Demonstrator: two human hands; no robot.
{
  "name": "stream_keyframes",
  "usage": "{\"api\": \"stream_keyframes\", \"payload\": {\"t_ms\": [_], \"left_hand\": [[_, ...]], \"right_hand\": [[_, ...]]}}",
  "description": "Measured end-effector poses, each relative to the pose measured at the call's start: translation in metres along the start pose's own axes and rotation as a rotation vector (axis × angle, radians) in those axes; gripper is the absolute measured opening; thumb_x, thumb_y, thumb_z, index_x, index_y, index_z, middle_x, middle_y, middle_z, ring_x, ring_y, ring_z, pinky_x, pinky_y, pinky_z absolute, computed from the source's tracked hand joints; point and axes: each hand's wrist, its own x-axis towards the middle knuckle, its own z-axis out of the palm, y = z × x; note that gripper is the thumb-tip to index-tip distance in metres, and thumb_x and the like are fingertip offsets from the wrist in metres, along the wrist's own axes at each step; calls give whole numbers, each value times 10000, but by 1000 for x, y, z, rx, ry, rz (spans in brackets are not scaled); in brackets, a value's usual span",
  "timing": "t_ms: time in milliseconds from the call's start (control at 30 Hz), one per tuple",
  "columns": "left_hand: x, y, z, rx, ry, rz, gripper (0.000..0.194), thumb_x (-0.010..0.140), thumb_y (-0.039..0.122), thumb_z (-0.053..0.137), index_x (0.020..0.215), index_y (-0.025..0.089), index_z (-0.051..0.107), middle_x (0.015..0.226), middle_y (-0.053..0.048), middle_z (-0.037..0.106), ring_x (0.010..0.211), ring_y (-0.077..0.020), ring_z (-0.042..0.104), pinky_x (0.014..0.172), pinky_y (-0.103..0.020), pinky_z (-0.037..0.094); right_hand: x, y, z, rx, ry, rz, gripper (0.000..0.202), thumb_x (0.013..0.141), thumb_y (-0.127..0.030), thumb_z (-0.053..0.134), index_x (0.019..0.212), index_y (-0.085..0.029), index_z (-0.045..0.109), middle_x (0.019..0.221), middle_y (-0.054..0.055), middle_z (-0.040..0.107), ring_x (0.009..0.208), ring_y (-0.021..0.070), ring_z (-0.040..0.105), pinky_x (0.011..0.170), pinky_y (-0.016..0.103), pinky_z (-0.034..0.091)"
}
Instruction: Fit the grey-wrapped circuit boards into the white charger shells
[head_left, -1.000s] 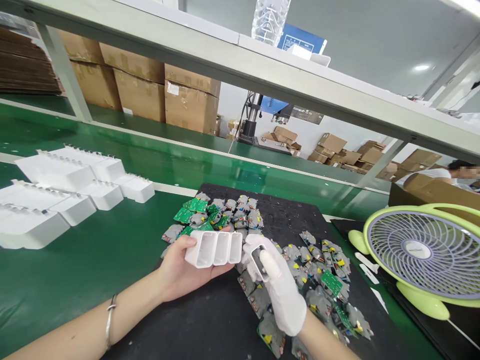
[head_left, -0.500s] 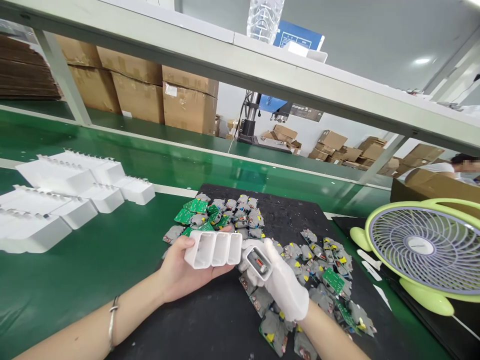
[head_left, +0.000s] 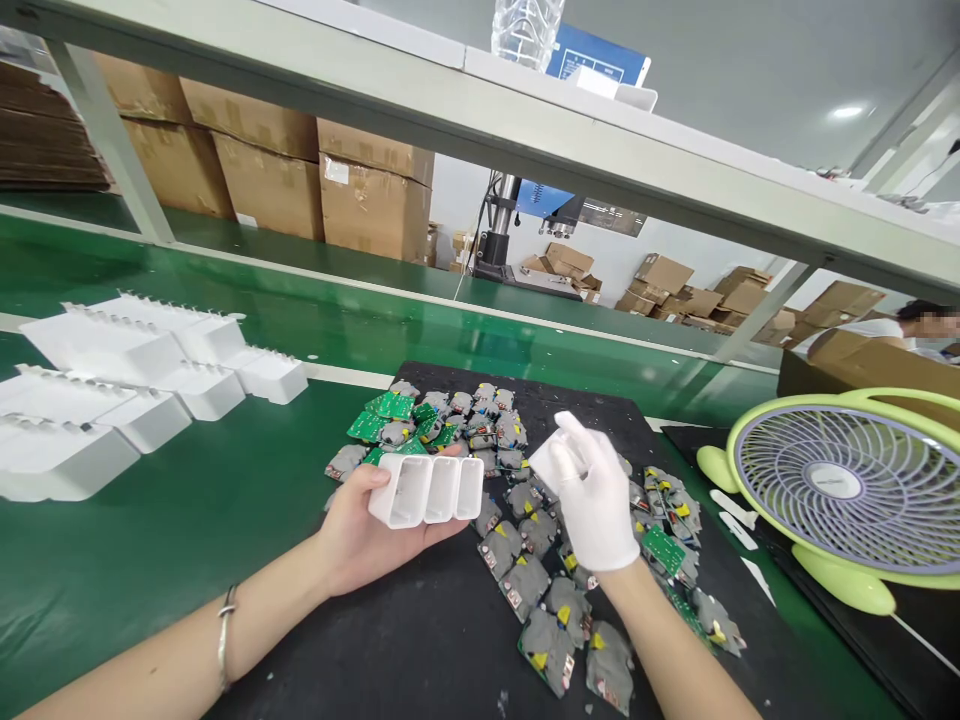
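**Shells and boards on the black mat**

While the left hand [head_left: 367, 540] keeps three white shells [head_left: 427, 490] in its palm, with thumb on the near-left side and fingers curled under, the shells sit side by side with their open ends facing up. They are above the near-left part of the black mat [head_left: 420, 640].

The right hand [head_left: 596, 500] wears a white glove and is raised over the boards, to the right of the shells and apart from them. Its fingers are closed around one more white shell [head_left: 547, 462], of which only a corner shows past the glove.

Grey and green circuit boards [head_left: 525, 585] lie in a loose heap across the mat, some just under the right hand, others at the far side near the shells.

On the left, rows of white cases [head_left: 112, 390] lie on the green bench [head_left: 187, 530]. On the right stands a light green fan [head_left: 844, 495]. Behind the bench, cardboard boxes [head_left: 375, 205] are stacked. At the far right a person [head_left: 926, 325] is partly visible.
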Motion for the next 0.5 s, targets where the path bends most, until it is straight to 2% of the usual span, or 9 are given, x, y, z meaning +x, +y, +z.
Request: {"api": "stream_keyframes", "payload": {"t_ms": [67,133,233,333,400,500], "left_hand": [[0,0,-1,-2,-7,-8,696,639,317,558,1294,102,458,1266,-167,552,1162,-307,495,1023,-434,287],[0,0,-2,2,-12,-17,696,641,321,555,1295,104,457,1271,-163,550,1165,-307,493,1023,-431,283],[0,0,-4,10,-16,-17,671,651,326,552,1281,110,473,1263,-159,556,1160,-305,497,1032,-439,264],[1,0,-5,5,-16,-9,620,659,327,545,1242,118,514,1242,-156,571,1159,-300,497,1045,-447,241],[2,-1,-5,-1,-13,-8,591,667,321,534,1224,123,530,1241,-152,572,1159,-293,496,1049,-450,234],[2,-2,-5,0,-16,-17,586,674,322,522,1225,123,528,1257,-154,559,1156,-290,497,1046,-450,238]], "right_hand": [[7,3,-9,-217,28,-171,344,812,-307,534,1147,-310,614,983,63,545,939,231,493,893,384,354],[14,7,-16,-285,19,-204,351,816,-293,522,1155,-317,610,969,64,541,929,237,488,886,398,350],[26,17,-22,-155,2,24,373,802,-333,557,1169,-277,596,964,53,548,896,220,509,855,390,379],[43,30,-23,13,-72,270,390,808,-368,573,1154,-188,578,845,39,585,735,170,549,705,346,456],[55,35,-21,41,-112,312,332,844,-359,549,1103,-153,574,862,40,605,710,142,568,657,314,486],[69,35,-17,51,-112,327,276,884,-332,512,1081,-143,552,1032,58,590,840,145,589,726,320,511]]}}
